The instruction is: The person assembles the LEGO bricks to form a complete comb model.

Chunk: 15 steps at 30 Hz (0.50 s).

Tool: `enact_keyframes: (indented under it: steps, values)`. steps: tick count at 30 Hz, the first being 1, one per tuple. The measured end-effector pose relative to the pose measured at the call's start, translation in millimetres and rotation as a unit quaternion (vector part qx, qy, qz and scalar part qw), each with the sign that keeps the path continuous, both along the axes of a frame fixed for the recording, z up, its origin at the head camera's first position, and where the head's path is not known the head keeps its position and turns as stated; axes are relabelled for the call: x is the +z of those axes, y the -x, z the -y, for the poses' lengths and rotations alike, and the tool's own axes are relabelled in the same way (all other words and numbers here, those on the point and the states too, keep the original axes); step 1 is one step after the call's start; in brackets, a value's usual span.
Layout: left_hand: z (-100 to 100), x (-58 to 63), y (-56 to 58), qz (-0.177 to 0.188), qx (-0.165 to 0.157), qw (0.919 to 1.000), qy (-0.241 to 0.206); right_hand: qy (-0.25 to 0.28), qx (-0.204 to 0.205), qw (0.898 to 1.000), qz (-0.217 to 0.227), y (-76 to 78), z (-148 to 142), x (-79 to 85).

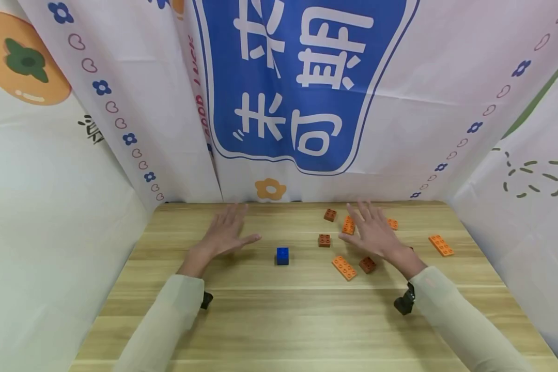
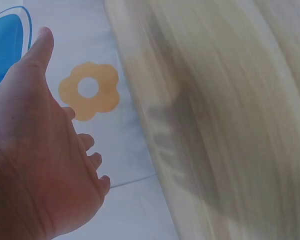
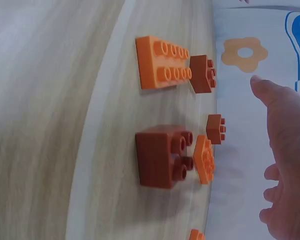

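My left hand (image 1: 223, 233) hovers over the left part of the wooden table, its fingers spread and nothing in its grasp. To its right stands a small blue building brick (image 1: 282, 256). My right hand (image 1: 377, 233) is held above a scatter of toy bricks, also with spread fingers and no object. Close to its fingertips lies a flat orange brick (image 1: 349, 225), while a second orange brick (image 1: 392, 223) is partly hidden behind the hand. Reddish-brown bricks (image 1: 324, 241) lie left of it, and another brown brick (image 3: 162, 157) sits below the wrist, studs up.
A long orange brick (image 1: 344, 268) lies nearer the front, and another orange brick (image 1: 441, 245) at the far right. A printed white cloth (image 1: 400, 134) hangs behind the table (image 1: 279, 325) and along both sides. Dark wrist-worn devices (image 1: 404, 302) show at both cuffs.
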<state>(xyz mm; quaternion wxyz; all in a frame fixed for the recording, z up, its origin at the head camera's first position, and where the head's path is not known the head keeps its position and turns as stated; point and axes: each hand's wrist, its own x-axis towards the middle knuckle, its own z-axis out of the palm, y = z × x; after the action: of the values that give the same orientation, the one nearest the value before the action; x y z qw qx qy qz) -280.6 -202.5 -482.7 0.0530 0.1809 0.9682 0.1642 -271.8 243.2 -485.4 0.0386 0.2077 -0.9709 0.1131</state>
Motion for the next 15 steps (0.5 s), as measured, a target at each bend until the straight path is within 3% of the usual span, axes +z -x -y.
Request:
enact_keyframes:
  steps: [10, 15]
  values:
    - [-21, -4.9, -13.9, 0.004, -0.030, 0.9989, -0.035, 0.031, 0.041, 0.999, -0.009, -3.2, 15, -6.4]
    - [-31, -4.4, -20.7, 0.024, -0.041, 0.9980, -0.042, 0.037, 0.052, 0.998, -0.009, -4.1, 23, -7.6]
